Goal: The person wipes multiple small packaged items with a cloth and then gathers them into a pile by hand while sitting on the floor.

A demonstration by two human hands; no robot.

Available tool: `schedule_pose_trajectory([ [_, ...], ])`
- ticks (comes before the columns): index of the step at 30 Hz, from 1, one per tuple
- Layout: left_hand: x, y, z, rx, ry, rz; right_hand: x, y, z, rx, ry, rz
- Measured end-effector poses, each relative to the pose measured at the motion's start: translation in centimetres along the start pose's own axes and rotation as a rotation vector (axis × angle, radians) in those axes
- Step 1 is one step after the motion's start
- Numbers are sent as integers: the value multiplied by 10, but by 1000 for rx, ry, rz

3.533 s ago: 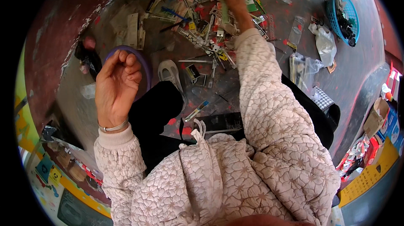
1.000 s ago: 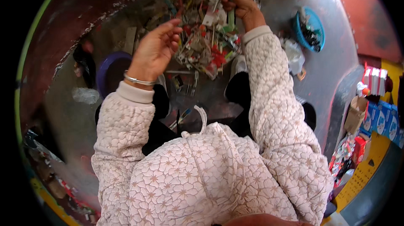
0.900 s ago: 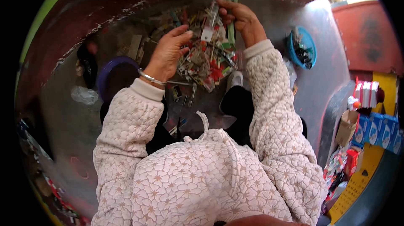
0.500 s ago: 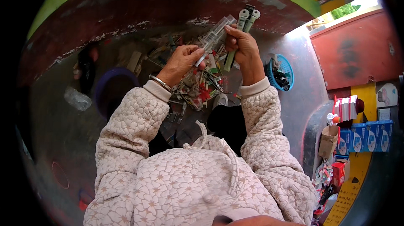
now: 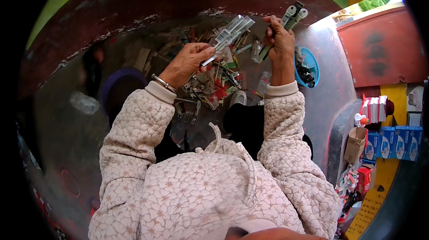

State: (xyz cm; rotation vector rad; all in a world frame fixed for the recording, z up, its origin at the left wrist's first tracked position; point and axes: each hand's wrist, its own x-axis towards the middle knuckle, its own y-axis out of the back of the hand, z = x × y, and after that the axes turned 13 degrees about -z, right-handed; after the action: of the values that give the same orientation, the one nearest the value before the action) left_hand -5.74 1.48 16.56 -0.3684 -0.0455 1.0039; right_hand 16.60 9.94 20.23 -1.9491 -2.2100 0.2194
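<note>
My left hand [image 5: 190,61] pinches the lower end of a clear plastic package [image 5: 233,31], which points up and to the right. What is inside that package, if anything, is too small to make out. To its right, my right hand [image 5: 281,41] is closed around several slim packs [image 5: 292,16] with whitish round-holed tops and dark and pale green strips. Their lower ends stick out below my fingers. Beneath both hands, a loose pile of small packaged pieces [image 5: 214,81] lies spread on the floor, partly hidden by my left hand.
A blue basket [image 5: 316,63] with black items stands right of my right wrist. To the left are a purple tub [image 5: 108,86] and a crumpled clear plastic bag [image 5: 84,103]. A dark red wall [image 5: 147,12] curves behind the pile. Blue boxes [image 5: 385,143] and a brown carton [image 5: 355,145] sit at right.
My hands have moved apart. The right hand went right and slightly up with the slim packs; the left shifted slightly left, still holding the clear package.
</note>
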Motion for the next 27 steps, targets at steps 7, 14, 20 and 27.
schedule_pose_trajectory([
  [7,5,1,-6,-6,-1,16,-10,-12,-7,-269,3,-102],
  [14,-1,1,-11,33,118,-191,-16,-28,10,-317,-126,-282],
  [20,1,9,-18,-2,108,-174,-16,-23,17,-268,-105,-283],
  [27,-3,29,-16,-89,98,-67,-10,-18,24,-205,-90,-293],
])
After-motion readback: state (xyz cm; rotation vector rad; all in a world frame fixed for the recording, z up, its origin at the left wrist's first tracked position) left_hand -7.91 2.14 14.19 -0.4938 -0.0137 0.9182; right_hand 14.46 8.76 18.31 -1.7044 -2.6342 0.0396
